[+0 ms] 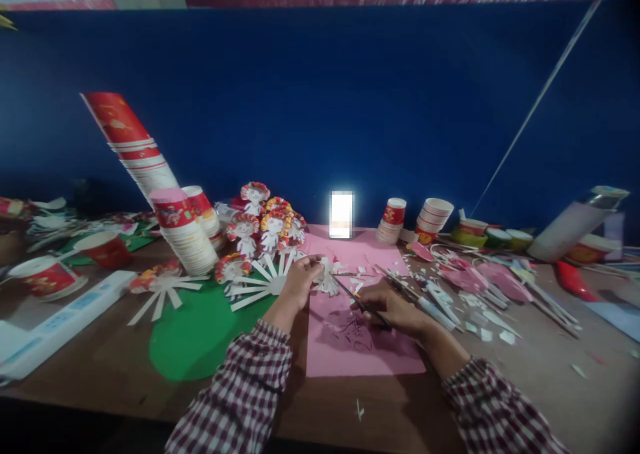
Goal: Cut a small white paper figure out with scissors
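Note:
My left hand (299, 282) pinches a small white paper cutout (326, 279) above a pink sheet (367, 364). My right hand (393, 307) is closed around a slim dark pen (356, 298); its tip points at the cutout, though whether they touch is unclear. Dark scribbled strokes mark the pink sheet below the pen. Left of my left hand, a cut paper cup with white strips fanned out (273, 282) lies partly over a green round sheet (193, 337). Behind it stand several paper dolls (274, 231) with red and yellow frilled heads.
A tall leaning stack of paper cups (145, 151) rises at left, beyond a white power strip (70, 321). A bright phone-like screen (341, 214) stands at the back. Paper scraps (485, 334), pens (437, 304) and a red object (575, 281) lie at right.

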The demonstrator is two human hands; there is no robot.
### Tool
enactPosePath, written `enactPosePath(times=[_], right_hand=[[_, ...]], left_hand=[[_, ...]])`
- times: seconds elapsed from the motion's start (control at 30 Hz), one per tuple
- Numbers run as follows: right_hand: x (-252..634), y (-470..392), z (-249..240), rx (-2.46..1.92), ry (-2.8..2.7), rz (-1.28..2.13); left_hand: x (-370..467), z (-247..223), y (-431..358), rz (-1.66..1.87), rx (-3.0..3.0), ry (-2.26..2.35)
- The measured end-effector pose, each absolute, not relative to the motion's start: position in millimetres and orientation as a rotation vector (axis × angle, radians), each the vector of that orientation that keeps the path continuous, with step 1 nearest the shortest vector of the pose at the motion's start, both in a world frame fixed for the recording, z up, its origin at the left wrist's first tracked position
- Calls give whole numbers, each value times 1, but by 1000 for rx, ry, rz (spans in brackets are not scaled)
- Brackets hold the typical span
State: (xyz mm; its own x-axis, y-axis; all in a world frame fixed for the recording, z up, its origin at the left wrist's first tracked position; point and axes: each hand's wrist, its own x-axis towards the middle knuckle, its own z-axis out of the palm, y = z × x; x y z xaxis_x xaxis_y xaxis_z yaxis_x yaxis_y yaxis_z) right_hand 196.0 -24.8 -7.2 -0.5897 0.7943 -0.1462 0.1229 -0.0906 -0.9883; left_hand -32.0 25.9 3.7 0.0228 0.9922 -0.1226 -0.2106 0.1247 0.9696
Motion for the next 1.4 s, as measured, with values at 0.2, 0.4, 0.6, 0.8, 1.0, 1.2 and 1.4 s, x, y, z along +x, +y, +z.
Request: enactPosePath(times=[0.2,0.4,0.6,0.8,1.0,1.2,1.4], right_hand=[[195,-25,-5,-1019,-1726,1680],[196,-25,-8,-991,-1693,1717],[195,-25,-7,-999,-1694,1714],[193,-26,-3,-988,-1709,1689],[193,-26,-3,-973,-1697,1687],[192,-26,-3,-998,-1680,1661],[195,-25,-4,-1045,-1776,1633]], left_hand=[[-31,1,27,1225,974,1108],[-30,-1,27,1210,989,1112],[-29,1,26,1204,998,1126],[-31,1,26,1224,1017,1138],[-30,5,23,1176,1042,1055],[-29,5,23,1178,996,1092],[-33,0,29,1304,937,1084]])
